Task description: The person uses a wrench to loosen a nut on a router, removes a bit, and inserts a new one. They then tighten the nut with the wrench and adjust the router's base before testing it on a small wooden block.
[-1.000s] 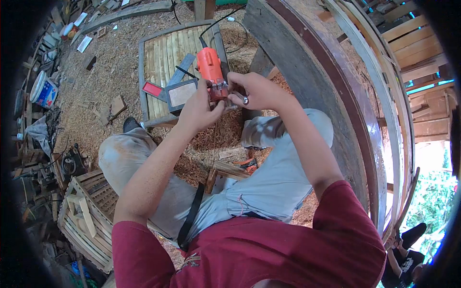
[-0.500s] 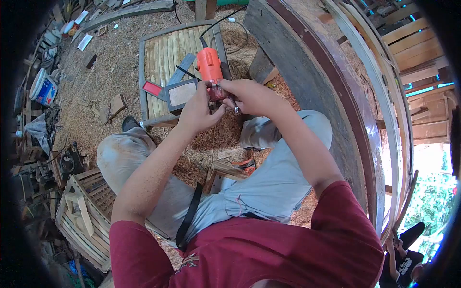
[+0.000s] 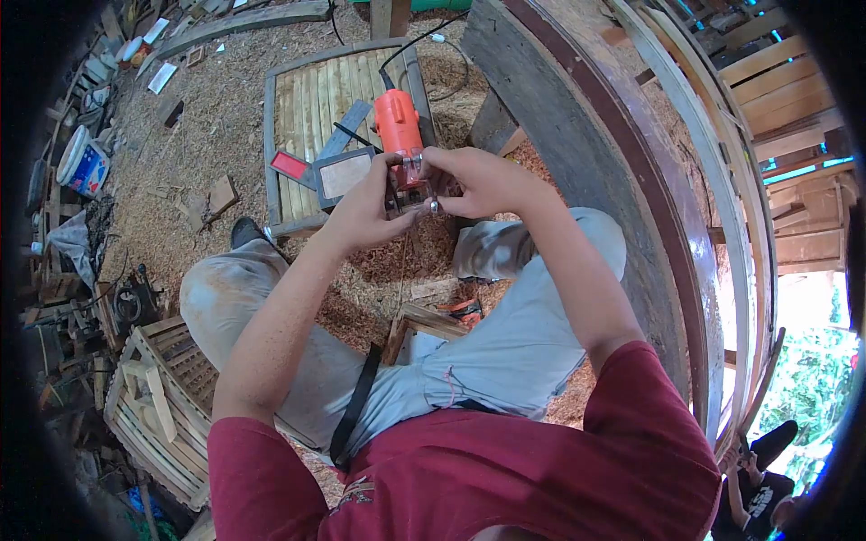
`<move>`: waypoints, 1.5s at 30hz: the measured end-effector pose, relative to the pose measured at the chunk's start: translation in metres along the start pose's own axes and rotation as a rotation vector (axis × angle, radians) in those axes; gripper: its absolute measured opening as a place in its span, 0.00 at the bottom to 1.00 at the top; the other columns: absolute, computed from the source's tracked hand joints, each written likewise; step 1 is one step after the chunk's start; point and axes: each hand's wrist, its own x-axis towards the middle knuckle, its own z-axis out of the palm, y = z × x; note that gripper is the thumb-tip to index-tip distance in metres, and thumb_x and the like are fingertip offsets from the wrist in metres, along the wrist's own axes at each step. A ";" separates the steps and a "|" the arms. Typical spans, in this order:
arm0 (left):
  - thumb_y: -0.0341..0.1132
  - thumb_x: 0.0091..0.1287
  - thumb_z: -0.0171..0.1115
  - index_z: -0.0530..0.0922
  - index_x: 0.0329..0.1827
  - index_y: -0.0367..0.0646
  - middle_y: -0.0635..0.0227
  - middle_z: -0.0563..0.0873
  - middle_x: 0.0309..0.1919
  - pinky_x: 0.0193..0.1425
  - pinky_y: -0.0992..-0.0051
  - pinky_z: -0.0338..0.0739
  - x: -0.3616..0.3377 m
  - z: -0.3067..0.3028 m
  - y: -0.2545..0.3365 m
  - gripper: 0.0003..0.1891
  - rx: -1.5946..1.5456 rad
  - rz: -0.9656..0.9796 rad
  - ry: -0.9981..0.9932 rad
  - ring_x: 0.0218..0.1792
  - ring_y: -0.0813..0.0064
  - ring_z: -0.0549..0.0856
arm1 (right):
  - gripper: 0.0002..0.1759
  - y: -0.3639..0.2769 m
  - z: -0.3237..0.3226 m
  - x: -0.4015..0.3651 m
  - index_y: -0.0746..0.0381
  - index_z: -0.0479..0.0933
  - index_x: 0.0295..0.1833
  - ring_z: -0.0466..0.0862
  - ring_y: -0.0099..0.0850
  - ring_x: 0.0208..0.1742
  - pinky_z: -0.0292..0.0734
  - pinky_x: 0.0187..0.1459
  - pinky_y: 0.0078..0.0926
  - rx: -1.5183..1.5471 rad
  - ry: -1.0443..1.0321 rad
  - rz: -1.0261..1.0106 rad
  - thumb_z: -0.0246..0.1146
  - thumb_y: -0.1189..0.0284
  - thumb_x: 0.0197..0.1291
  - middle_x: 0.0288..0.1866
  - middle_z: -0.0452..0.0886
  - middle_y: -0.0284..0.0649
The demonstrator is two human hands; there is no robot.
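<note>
An orange corded trim router (image 3: 397,122) lies on the slatted wooden panel with its clear base end toward me. My left hand (image 3: 372,200) is closed around the left side of that base, thumb along the lower edge. From the right, my right hand (image 3: 465,183) grips the base, with a small shiny metal piece near its thumb. What the fingertips do under the base is hidden. Left of the router sit a dark-framed square block with a pale face (image 3: 346,177), a grey flat bar (image 3: 343,131) and a red rectangular piece (image 3: 290,164).
The slatted panel (image 3: 307,99) lies on sawdust-covered ground. A thick dark plank (image 3: 559,117) runs along the right. At left stand a white bucket (image 3: 83,162) and a slatted wooden piece (image 3: 162,406). A power cord (image 3: 406,45) trails from the router. Another person (image 3: 758,491) is at lower right.
The router's base has tipped so its clear end now shows more between my hands. My right hand has shifted slightly, with its fingers lower on the base.
</note>
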 end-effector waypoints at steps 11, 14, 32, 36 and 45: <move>0.33 0.67 0.74 0.57 0.78 0.42 0.53 0.79 0.63 0.73 0.62 0.72 0.000 -0.008 0.000 0.41 -0.080 -0.076 -0.085 0.67 0.62 0.80 | 0.24 0.004 0.004 0.002 0.64 0.72 0.54 0.86 0.54 0.46 0.80 0.47 0.47 0.026 0.037 -0.085 0.73 0.66 0.60 0.44 0.85 0.53; 0.34 0.68 0.73 0.57 0.78 0.42 0.53 0.78 0.64 0.73 0.61 0.72 -0.001 -0.009 0.006 0.40 -0.075 -0.077 -0.069 0.68 0.62 0.80 | 0.24 0.002 0.004 0.001 0.64 0.71 0.55 0.86 0.55 0.46 0.80 0.48 0.47 0.031 0.038 -0.086 0.73 0.66 0.60 0.44 0.85 0.53; 0.32 0.64 0.77 0.57 0.78 0.39 0.49 0.77 0.67 0.75 0.61 0.72 0.002 -0.005 -0.004 0.43 -0.272 -0.060 -0.037 0.69 0.60 0.80 | 0.20 0.000 0.007 0.003 0.63 0.71 0.57 0.86 0.52 0.48 0.80 0.50 0.47 -0.071 0.038 -0.030 0.69 0.67 0.65 0.45 0.84 0.52; 0.32 0.65 0.77 0.59 0.76 0.38 0.51 0.79 0.64 0.73 0.62 0.73 0.001 -0.009 -0.003 0.42 -0.205 -0.086 -0.056 0.67 0.63 0.80 | 0.22 -0.004 0.005 0.003 0.63 0.69 0.54 0.85 0.59 0.50 0.77 0.50 0.54 -0.141 0.024 -0.014 0.68 0.62 0.68 0.45 0.84 0.56; 0.30 0.66 0.76 0.60 0.74 0.39 0.55 0.78 0.62 0.71 0.64 0.73 -0.001 -0.009 -0.004 0.39 -0.229 -0.125 -0.071 0.66 0.66 0.79 | 0.17 0.002 0.010 0.006 0.60 0.72 0.58 0.84 0.52 0.51 0.78 0.51 0.48 -0.126 0.073 -0.024 0.66 0.68 0.68 0.46 0.84 0.50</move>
